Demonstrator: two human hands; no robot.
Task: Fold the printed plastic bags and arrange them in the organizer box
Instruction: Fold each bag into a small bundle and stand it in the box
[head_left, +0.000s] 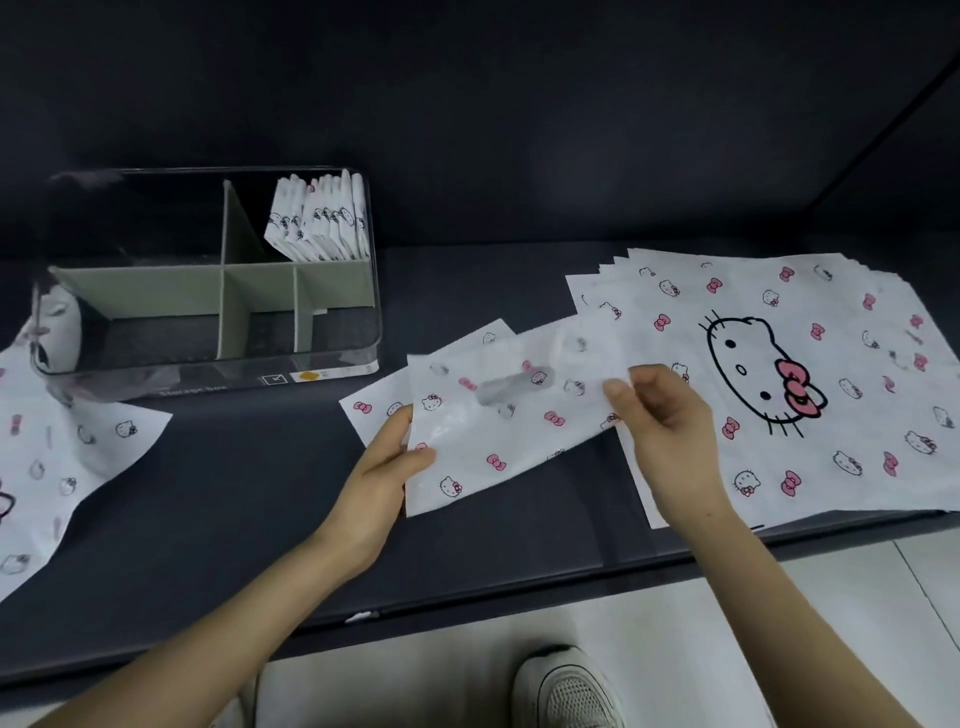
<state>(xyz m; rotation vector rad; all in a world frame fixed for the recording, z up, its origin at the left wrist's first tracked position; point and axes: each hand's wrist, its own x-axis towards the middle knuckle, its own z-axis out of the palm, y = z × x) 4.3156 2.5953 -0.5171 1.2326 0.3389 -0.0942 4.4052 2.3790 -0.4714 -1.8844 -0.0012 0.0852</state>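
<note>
A white plastic bag with a cat-and-bow print (498, 415) lies folded lengthwise in the middle of the dark table. My left hand (387, 457) pinches its left end, thumb on top. My right hand (657, 415) pinches its right end with curled fingers. A stack of flat printed bags (810, 374) lies to the right, partly under my right hand. The clear organizer box (208, 358) with grey dividers stands at the back left. Several folded bags (322, 218) stand upright in its back right compartment.
Another printed bag (67, 467) lies spread at the left, partly under the box. The table's front edge runs diagonally below my forearms. A white shoe (566, 686) shows on the pale floor.
</note>
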